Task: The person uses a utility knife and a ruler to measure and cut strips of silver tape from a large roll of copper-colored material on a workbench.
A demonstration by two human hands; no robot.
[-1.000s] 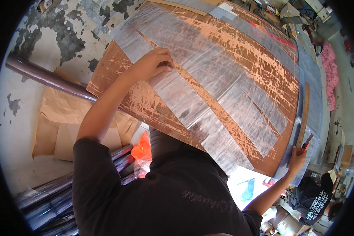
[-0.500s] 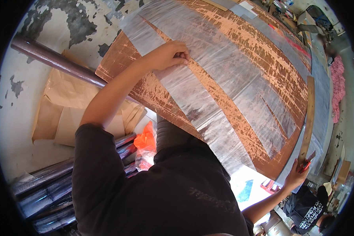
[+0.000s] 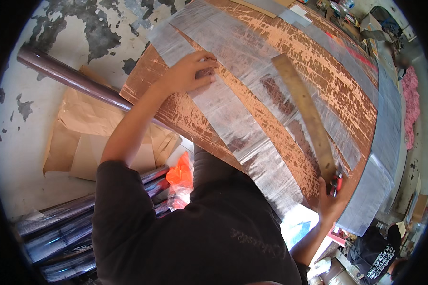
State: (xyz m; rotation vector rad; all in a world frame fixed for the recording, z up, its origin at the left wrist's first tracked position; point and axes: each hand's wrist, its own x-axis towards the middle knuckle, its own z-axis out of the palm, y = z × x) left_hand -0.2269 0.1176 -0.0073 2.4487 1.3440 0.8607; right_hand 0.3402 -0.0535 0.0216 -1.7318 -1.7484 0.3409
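Note:
A worn brown board point(image 3: 142, 80) spreads before me, its coating scraped off in patches. Strips of clear plastic sheet point(image 3: 238, 114) lie across it, parted by a long bare gap. On the left strip, beside that gap, rests my left hand point(image 3: 188, 73), thumb and fingers apart and nothing seen between them. My right hand point(image 3: 329, 202), near the board's right corner, grips the near end of a long yellowish-brown straightedge point(image 3: 306, 109). A red-handled cutter knife point(image 3: 337, 183) is held in the same hand, its blade hard to make out. The straightedge slants over the right strip.
Dark shiny rolls point(image 3: 57, 242) lie at the lower left, near brown paper point(image 3: 90, 123) and an orange bag point(image 3: 179, 168). A long roll point(image 3: 71, 76) reaches the board's left edge. More clear sheet point(image 3: 371, 190) hangs over the right edge. A person in black point(image 3: 375, 251) is at the lower right.
My right hand has brought the straightedge and cutter knife leftward from the board's right edge over the sheet. My left hand has shifted slightly left and its fingers have parted from a pinch.

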